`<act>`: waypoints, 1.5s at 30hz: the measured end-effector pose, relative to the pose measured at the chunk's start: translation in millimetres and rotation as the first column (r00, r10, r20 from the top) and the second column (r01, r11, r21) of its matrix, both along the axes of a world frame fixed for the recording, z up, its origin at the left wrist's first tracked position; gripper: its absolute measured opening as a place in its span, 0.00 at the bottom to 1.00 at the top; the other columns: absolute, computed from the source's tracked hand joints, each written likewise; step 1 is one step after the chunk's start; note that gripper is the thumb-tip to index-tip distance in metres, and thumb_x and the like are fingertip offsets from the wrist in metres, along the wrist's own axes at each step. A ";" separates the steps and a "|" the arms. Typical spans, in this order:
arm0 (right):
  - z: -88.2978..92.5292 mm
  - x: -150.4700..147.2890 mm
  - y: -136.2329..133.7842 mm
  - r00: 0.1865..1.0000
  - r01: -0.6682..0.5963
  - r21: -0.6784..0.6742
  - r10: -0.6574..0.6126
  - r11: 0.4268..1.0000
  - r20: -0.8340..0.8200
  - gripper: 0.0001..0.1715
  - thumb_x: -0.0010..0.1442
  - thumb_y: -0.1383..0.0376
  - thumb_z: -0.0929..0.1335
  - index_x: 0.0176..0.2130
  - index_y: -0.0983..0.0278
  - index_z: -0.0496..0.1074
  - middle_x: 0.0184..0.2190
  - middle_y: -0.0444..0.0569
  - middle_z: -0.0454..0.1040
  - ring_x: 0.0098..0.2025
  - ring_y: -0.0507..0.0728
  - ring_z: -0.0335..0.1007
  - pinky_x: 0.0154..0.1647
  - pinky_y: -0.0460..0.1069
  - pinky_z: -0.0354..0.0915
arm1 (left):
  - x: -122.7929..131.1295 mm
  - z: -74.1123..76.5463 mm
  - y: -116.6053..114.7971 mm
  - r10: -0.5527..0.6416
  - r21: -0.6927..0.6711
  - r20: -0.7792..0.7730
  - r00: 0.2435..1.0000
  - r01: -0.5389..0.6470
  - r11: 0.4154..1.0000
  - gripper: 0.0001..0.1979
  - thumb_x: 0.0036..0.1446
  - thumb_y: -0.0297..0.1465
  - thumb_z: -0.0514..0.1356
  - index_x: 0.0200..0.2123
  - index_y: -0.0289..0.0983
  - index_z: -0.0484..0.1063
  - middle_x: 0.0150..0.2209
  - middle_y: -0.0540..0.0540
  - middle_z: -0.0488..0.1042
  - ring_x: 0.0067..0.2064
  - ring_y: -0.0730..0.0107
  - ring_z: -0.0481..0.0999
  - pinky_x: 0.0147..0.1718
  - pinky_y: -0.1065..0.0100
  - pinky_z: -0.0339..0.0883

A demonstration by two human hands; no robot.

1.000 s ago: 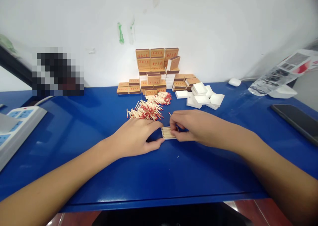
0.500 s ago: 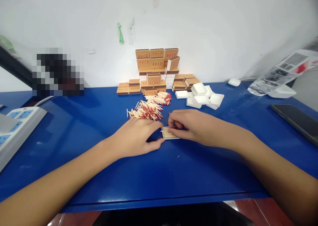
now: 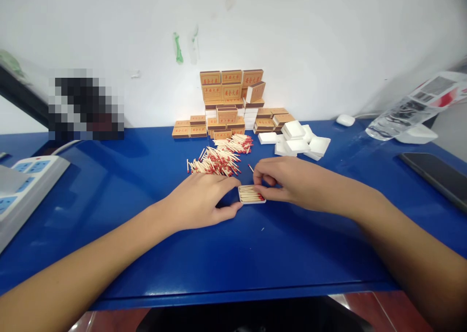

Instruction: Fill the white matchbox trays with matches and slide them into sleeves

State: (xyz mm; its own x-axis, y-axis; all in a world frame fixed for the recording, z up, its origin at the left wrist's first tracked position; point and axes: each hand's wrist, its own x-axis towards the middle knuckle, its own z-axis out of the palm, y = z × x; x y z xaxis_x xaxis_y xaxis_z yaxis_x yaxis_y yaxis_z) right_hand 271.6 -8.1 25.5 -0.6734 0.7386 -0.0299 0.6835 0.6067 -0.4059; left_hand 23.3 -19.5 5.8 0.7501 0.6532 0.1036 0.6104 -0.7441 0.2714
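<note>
A small white tray (image 3: 251,202) lies on the blue table with a layer of matches (image 3: 250,194) in it, red heads to the right. My left hand (image 3: 204,200) grips the tray's left end between thumb and forefinger. At the tray's right end is my right hand (image 3: 282,179), its fingers curled together over the match heads; whatever is between the fingertips is hidden. Behind my left hand a loose pile of matches (image 3: 219,161) is spread out. One single match (image 3: 250,167) lies near my right fingers.
Stacked matchboxes (image 3: 231,93) stand against the wall. White empty trays (image 3: 295,138) are heaped to their right. A power strip (image 3: 34,176) is at the left; a phone (image 3: 434,176), a plastic bottle (image 3: 404,111) and a white mouse (image 3: 345,120) are at the right.
My right hand has shifted slightly right, uncovering more of the matches in the tray and their red heads. My left hand keeps its hold.
</note>
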 end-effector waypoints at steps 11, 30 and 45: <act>12.6 5.3 -3.6 1.000 0.015 0.064 -0.015 0.998 0.000 0.06 0.65 0.62 0.67 0.35 0.60 0.72 0.29 0.44 0.71 0.30 0.53 0.63 0.32 0.50 0.53 | -1.1 -0.7 -0.2 0.007 0.020 0.002 1.000 -0.007 1.000 0.17 0.65 0.39 0.61 0.52 0.37 0.77 0.31 0.49 0.79 0.29 0.69 0.76 0.27 0.68 0.63; 5.3 -1.1 -2.6 0.999 -0.027 0.057 0.029 0.998 -0.037 0.09 0.68 0.60 0.66 0.35 0.60 0.72 0.30 0.44 0.71 0.29 0.53 0.61 0.32 0.50 0.52 | -0.2 -0.5 -0.4 0.006 0.015 -0.001 1.000 -0.006 1.000 0.16 0.65 0.38 0.60 0.52 0.38 0.77 0.32 0.48 0.79 0.29 0.68 0.77 0.27 0.68 0.63; 15.0 19.9 16.3 0.980 0.161 0.265 -0.123 0.951 -0.153 0.12 0.67 0.58 0.66 0.37 0.60 0.77 0.26 0.45 0.70 0.27 0.54 0.62 0.32 0.51 0.55 | -2.1 -0.9 -0.7 0.008 0.031 0.002 1.000 -0.008 0.999 0.16 0.65 0.39 0.61 0.52 0.38 0.77 0.32 0.49 0.79 0.29 0.68 0.77 0.28 0.68 0.65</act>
